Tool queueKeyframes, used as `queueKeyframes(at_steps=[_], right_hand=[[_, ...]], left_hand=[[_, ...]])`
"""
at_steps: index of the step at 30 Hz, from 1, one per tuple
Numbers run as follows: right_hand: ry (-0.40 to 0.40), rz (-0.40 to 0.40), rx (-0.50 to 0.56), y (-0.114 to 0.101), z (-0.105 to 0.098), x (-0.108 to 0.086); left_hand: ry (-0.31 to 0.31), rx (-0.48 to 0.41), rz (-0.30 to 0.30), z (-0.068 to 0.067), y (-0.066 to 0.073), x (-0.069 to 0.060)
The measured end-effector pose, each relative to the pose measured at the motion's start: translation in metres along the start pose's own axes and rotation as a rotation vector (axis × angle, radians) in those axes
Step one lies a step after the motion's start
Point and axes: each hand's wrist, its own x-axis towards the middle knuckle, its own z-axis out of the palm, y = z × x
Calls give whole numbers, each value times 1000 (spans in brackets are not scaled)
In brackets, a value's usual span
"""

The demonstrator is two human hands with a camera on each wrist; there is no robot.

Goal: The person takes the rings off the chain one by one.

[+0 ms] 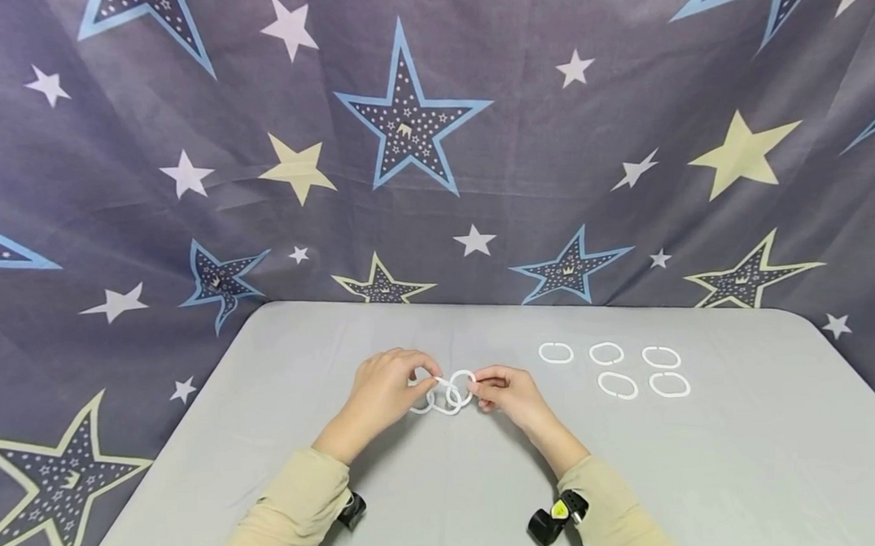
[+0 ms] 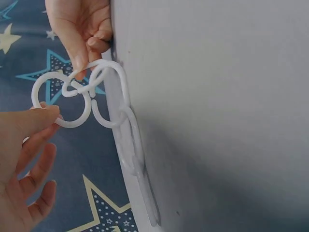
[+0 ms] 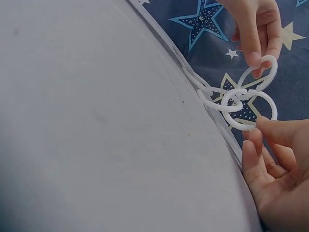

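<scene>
In the head view, my left hand [image 1: 391, 385] and right hand [image 1: 509, 392] face each other over the table, each pinching a white plastic chain link. Between thumb and fingertips my left hand [image 2: 31, 154] holds one link [image 2: 72, 124]; its other fingers are loosely bent. My right hand [image 3: 285, 164] pinches another link [image 3: 274, 108] by its lower edge. The two held links cross one another, though whether they are fully hooked cannot be told. Joined links hang down as a short chain [image 2: 136, 140], touching or close to the tabletop.
Several loose white links lie to the right on the grey table [image 1: 746, 455], among them one nearest the hands [image 1: 556, 361] and one at the far right [image 1: 670, 395]. A star-patterned curtain [image 1: 521, 163] hangs behind the table. Each wrist wears a black camera [image 1: 547, 527].
</scene>
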Motion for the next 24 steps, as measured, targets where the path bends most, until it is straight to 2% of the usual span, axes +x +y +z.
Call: queueKeyframes(at_steps=[5,10,15,24], right_hand=[[11,13,-3,1,0,2],[3,8,-19,0,0,1],[2,11,-22,0,0,0],[0,15,-23,-1,0,0]], left_hand=[[27,34,72,0,-5,-1],[64,84,198,-1,-10,-4],[65,120,308,-1,-15,-5],[77,130,364,-1,-18,-5]])
